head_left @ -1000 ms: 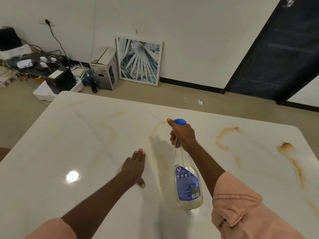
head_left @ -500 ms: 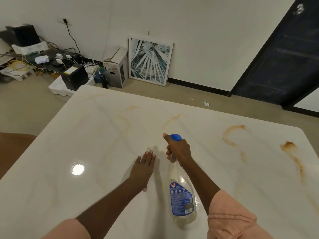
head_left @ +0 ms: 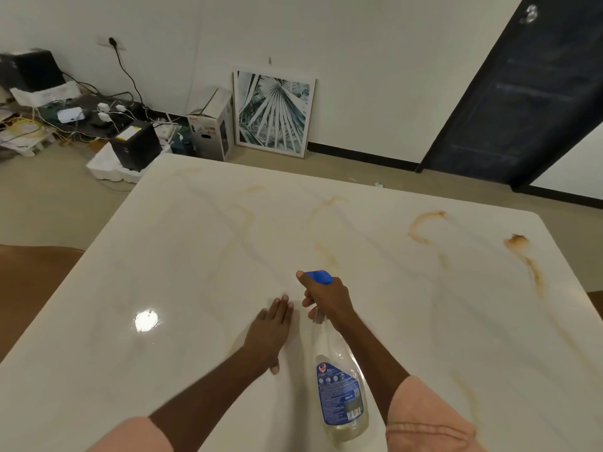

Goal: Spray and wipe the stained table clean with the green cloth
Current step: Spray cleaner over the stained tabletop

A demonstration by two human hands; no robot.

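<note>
My right hand (head_left: 328,298) grips the neck and trigger of a clear spray bottle (head_left: 341,396) with a blue nozzle (head_left: 319,276) and a blue label, held tilted over the white marble table (head_left: 163,256), nozzle pointing away from me. My left hand (head_left: 269,331) lies flat on the tabletop just left of the bottle, fingers straight. Brown stains mark the far right of the table: a curved one (head_left: 421,226) and a darker streak (head_left: 525,259). Fainter orange smears (head_left: 323,207) run across the middle. No green cloth is in view.
Beyond the table's far edge, on the floor, stand a framed leaf picture (head_left: 274,112), a cardboard box (head_left: 210,128), a black device (head_left: 135,150) and a tangle of cables and chargers (head_left: 81,115). A dark door (head_left: 528,93) is at right. A brown seat (head_left: 29,282) sits left.
My view has shifted so the table sits further right and lower. My right hand with the bottle has drawn back toward me, closer to my left hand, which stays flat on the table.
</note>
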